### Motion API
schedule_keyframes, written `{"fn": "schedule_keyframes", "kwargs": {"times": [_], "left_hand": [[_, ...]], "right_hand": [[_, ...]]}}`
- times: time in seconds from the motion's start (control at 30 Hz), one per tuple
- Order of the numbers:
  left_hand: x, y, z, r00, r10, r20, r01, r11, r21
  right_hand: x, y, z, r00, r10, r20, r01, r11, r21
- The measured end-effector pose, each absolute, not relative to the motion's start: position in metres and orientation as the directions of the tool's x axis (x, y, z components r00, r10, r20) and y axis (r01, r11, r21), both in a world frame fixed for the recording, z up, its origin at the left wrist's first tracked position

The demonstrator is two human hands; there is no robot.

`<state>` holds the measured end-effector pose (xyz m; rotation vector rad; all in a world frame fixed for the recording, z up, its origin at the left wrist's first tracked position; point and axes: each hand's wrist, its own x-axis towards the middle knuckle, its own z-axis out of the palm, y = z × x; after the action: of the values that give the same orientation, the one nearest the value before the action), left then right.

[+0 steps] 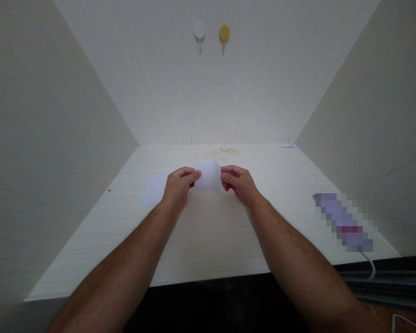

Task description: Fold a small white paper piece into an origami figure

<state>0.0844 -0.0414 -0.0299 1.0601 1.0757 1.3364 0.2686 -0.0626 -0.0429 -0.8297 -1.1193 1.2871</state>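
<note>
A small white sheet of paper [208, 175] is held up above the white tabletop, between my two hands. My left hand [180, 185] pinches its left edge, with the thumb lying on the near face. At the opposite edge, my right hand [238, 182] has its thumb and forefinger closed on the paper's right side; the other fingers curl below. More white paper [154, 187] lies flat on the table beside my left hand, partly hidden behind it.
The table [208, 245] sits between side walls and a back wall carrying a white hook [198, 30] and a yellow hook [224, 33]. A pixelated device [343, 219] with a white cable [371, 266] lies right. A folded paper piece [290, 145] rests in the far right corner.
</note>
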Motion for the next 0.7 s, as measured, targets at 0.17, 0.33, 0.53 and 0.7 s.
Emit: {"fn": "schedule_keyframes", "kwargs": {"times": [0.17,0.33,0.53,0.7], "left_hand": [[0.091,-0.047,-0.032,0.095,0.995,0.018,-0.176,-0.001,0.984],[0.096,-0.053,-0.034,0.131,0.991,0.033,-0.104,-0.019,0.994],[0.097,-0.053,-0.036,0.088,0.995,0.037,-0.094,-0.029,0.995],[0.098,-0.052,-0.037,0.068,0.996,0.055,-0.134,-0.046,0.99]], "right_hand": [[0.266,-0.061,-0.045,-0.001,0.982,0.191,-0.156,0.188,-0.97],[0.267,-0.063,-0.044,-0.059,0.987,0.147,-0.167,0.135,-0.977],[0.267,-0.068,-0.042,-0.168,0.973,0.159,-0.28,0.108,-0.954],[0.267,-0.072,-0.039,-0.235,0.961,0.148,-0.368,0.054,-0.928]]}}
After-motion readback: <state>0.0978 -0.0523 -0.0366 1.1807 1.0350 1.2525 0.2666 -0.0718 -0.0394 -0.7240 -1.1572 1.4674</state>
